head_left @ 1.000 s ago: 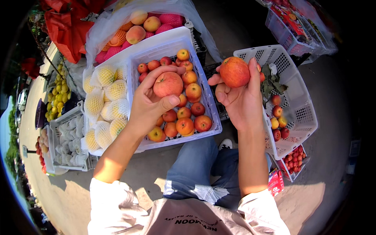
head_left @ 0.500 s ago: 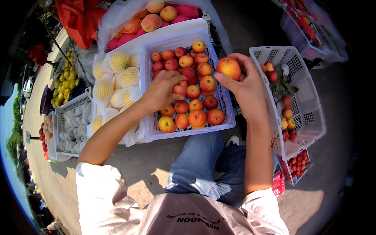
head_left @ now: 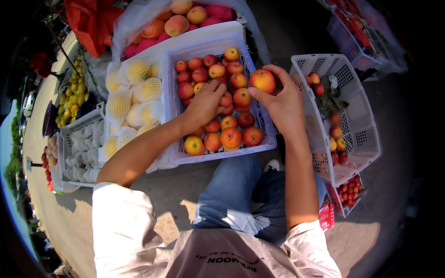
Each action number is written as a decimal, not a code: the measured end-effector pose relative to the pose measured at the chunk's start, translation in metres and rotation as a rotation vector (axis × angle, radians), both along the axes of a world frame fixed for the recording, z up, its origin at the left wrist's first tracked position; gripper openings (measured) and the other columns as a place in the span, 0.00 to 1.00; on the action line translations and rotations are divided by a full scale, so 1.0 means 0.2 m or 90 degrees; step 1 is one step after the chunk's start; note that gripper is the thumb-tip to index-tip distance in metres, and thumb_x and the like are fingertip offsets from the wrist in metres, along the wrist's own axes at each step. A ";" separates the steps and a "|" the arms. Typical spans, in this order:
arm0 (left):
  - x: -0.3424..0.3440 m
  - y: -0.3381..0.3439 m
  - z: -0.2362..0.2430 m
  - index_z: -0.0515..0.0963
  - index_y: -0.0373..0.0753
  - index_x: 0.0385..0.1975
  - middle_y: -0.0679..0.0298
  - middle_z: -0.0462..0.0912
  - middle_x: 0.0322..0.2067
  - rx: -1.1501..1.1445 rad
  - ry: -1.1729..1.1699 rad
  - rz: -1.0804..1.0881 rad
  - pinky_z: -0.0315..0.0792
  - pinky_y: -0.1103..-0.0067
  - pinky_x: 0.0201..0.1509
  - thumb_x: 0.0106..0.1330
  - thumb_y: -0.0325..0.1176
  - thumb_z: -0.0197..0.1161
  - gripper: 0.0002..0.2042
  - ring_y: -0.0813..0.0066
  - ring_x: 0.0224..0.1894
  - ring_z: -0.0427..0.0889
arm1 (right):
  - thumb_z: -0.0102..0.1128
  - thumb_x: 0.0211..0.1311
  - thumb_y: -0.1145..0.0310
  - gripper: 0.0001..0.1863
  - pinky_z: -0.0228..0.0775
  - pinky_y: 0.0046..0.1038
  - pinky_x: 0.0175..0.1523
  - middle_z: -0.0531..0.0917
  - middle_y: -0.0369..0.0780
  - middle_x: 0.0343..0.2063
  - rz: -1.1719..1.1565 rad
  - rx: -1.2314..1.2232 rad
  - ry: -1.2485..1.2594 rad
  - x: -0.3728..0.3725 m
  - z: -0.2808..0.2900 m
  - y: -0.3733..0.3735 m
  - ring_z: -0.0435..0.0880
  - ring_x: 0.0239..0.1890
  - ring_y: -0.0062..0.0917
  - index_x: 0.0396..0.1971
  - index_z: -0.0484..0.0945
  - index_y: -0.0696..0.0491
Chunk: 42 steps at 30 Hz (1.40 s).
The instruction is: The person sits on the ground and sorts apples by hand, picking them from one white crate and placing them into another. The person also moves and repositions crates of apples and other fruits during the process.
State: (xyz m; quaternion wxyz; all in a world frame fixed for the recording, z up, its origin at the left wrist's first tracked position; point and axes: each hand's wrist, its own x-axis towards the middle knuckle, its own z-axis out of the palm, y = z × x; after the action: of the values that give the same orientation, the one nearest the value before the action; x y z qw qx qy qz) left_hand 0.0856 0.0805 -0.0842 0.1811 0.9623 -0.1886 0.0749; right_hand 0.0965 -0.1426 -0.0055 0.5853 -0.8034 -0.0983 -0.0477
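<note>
A white-lavender plastic crate in front of me holds a layer of red and yellow apples. Raised over its right side, my right hand grips a large red-yellow apple between thumb and fingers. My left hand reaches down among the apples near the crate's middle. Its fingers are curled round a reddish apple, which lies low between its neighbours. The hand covers part of that apple and others to its left.
To the right stands a white basket with some apples and leaves. Foam-netted yellow fruit lies left of the crate, with a grey-netted fruit basket beyond. Peaches sit at the back. Small red fruit fills a lower box.
My left hand has shifted right and slightly up within the crate, the reddish apple moving with it. My right hand still holds its apple, almost in place. The view has shifted slightly.
</note>
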 end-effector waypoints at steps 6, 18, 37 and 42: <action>-0.04 -0.01 0.17 0.68 0.37 0.46 0.54 0.70 0.44 -0.041 -0.042 0.068 0.72 0.63 0.47 0.47 0.33 0.75 0.27 0.48 0.47 0.73 | 0.75 0.43 0.68 0.28 0.72 0.34 0.54 0.80 0.47 0.44 -0.001 -0.084 -0.078 -0.01 0.00 0.00 0.80 0.48 0.39 0.48 0.77 0.56; -0.12 0.08 0.48 0.71 0.39 0.54 0.59 0.73 0.53 -0.226 0.089 -0.020 0.75 0.71 0.51 0.51 0.28 0.73 0.28 0.60 0.50 0.78 | 0.70 0.57 0.65 0.26 0.74 0.29 0.56 0.77 0.48 0.51 0.178 0.273 0.097 -0.08 0.02 0.06 0.78 0.54 0.31 0.52 0.73 0.63; -0.10 0.15 0.11 0.71 0.41 0.52 0.59 0.72 0.51 0.232 -0.048 -0.051 0.72 0.65 0.50 0.45 0.39 0.74 0.31 0.55 0.47 0.76 | 0.64 0.62 0.69 0.19 0.73 0.21 0.51 0.81 0.41 0.42 -0.049 0.227 -0.026 -0.05 0.14 -0.28 0.80 0.43 0.20 0.51 0.74 0.61; -0.08 0.04 0.22 0.68 0.39 0.57 0.56 0.69 0.56 0.243 -0.037 -0.078 0.73 0.65 0.51 0.44 0.38 0.76 0.37 0.56 0.48 0.76 | 0.63 0.63 0.67 0.19 0.74 0.21 0.48 0.82 0.40 0.42 -0.192 0.254 -0.127 -0.09 0.31 -0.59 0.81 0.44 0.20 0.50 0.76 0.61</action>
State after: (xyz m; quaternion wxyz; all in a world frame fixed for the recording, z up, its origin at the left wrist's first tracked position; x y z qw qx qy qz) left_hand 0.0692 0.0882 -0.0394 -0.0056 0.9634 -0.2625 0.0542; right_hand 0.0788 -0.2604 0.0570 0.7059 -0.6688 -0.0231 -0.2319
